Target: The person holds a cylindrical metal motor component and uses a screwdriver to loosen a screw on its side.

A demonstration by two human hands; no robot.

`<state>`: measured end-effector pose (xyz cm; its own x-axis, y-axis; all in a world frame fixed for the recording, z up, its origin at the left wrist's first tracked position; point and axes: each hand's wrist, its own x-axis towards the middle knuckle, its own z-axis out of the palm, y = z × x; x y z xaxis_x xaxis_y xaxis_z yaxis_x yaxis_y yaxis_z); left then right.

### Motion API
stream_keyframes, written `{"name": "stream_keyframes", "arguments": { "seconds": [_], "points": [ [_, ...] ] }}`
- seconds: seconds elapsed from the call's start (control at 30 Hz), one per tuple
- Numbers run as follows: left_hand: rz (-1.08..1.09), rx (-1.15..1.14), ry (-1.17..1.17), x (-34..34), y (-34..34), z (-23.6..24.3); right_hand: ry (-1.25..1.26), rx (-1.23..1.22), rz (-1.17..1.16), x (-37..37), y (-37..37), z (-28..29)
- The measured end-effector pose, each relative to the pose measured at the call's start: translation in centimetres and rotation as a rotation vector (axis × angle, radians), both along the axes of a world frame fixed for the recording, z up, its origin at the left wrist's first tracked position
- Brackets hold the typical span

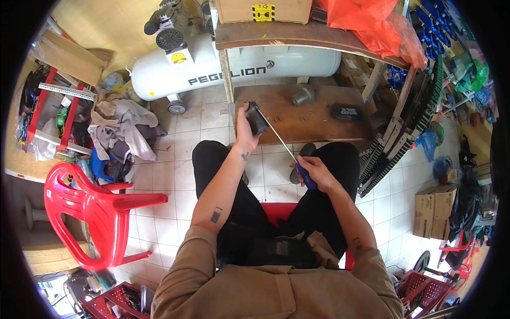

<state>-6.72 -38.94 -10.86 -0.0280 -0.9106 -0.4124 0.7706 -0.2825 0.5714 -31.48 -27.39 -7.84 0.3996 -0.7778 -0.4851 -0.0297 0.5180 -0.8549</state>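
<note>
My left hand [246, 129] is closed around a dark cylindrical metal part [257, 119], held up over the front left of a low brown wooden board. In my right hand [316, 173] is a screwdriver [306, 176] with a blue handle and a long thin shaft. The shaft slants up and left, and its tip meets the dark part near its upper end; I cannot tell whether it is inside or only against it. On the wooden board [319, 125] lie a grey metal fitting [303, 96] and a flat black oval object [345, 111].
A white air compressor tank [159, 74] stands on the tiled floor behind the bench. To my left is a red plastic chair [101, 212], with a heap of grey cloth [119, 125] beyond it. Black cable chains [390, 135] lean at the right, near cardboard boxes [433, 212].
</note>
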Motion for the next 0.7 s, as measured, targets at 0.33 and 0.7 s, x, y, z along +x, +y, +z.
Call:
{"name": "stream_keyframes", "arguments": {
  "seconds": [0.33,0.7],
  "points": [
    [0.013,-0.01,0.013,0.1,0.1,0.3,-0.013,-0.039,-0.052,0.4,0.4,-0.4],
    [0.022,0.011,-0.027,0.3,0.7,0.9,0.118,-0.149,-0.027,1.0,0.9,1.3]
  ]
}}
